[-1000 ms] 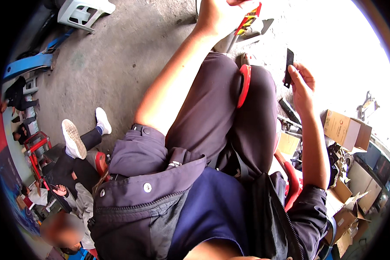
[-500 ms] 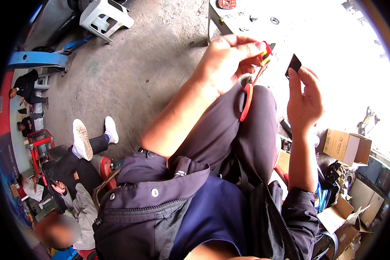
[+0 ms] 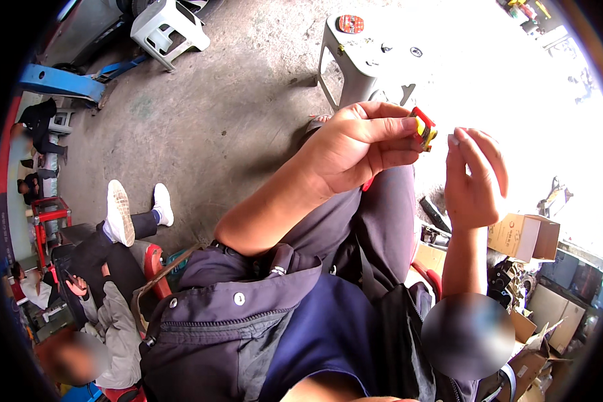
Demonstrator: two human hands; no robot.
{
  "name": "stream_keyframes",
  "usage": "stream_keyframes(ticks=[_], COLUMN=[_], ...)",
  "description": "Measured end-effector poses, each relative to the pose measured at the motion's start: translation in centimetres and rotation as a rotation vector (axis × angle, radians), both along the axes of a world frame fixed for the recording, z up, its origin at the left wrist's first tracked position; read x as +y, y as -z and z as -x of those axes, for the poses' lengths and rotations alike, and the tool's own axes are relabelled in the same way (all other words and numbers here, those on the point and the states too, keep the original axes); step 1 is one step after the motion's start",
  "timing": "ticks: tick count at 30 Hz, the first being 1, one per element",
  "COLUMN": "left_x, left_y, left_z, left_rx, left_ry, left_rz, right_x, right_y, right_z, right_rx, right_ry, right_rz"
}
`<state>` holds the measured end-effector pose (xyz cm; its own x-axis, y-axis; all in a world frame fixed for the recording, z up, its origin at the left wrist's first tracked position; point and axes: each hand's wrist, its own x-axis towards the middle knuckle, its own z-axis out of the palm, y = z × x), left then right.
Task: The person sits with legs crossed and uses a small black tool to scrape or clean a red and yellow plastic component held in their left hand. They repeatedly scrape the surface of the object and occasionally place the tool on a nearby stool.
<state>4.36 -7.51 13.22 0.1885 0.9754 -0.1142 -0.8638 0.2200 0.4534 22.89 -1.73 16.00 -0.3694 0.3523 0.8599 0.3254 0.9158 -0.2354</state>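
Note:
My left hand pinches a small red and yellow piece between thumb and fingers, above my knees. What kind of thing it is, I cannot tell. A sliver of something red shows just below that hand, mostly hidden. Close by on the right, my right hand is raised with thumb and fingers drawn together. Glare washes out its fingertips, so whatever they hold cannot be made out. Beyond my hands stands a grey-white plastic stool, with a round red tin and small dark parts on top.
Another white stool stands at the far left, near a blue metal arm. A seated person in white shoes is on my left. Cardboard boxes and piled parts lie to my right. Strong light whitens the floor at far right.
Both hands have come lower and nearer to me. The small black flat piece in my right fingers no longer shows. The red strip under my left hand is now mostly covered.

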Motion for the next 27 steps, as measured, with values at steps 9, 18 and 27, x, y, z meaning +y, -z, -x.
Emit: stream_keyframes(ticks=[9,18,27], left_x=[-1.0,-1.3,-1.6], left_y=[-0.9,-1.3,-1.7], left_z=[-0.6,-0.9,-1.2], left_rx=[-0.046,-0.002,0.008], left_ry=[0.094,0.114,0.079], left_rz=[-0.021,-0.051,-0.057], right_x=[-0.1,-0.3,-0.1], right_y=[-2.2,-2.2,-2.1], right_z=[-1.3,-1.9,-1.8], right_rx=[-0.223,-0.195,-0.204], right_ry=[-0.112,-0.141,-0.175], right_rz=[-0.31,-0.296,-0.326])
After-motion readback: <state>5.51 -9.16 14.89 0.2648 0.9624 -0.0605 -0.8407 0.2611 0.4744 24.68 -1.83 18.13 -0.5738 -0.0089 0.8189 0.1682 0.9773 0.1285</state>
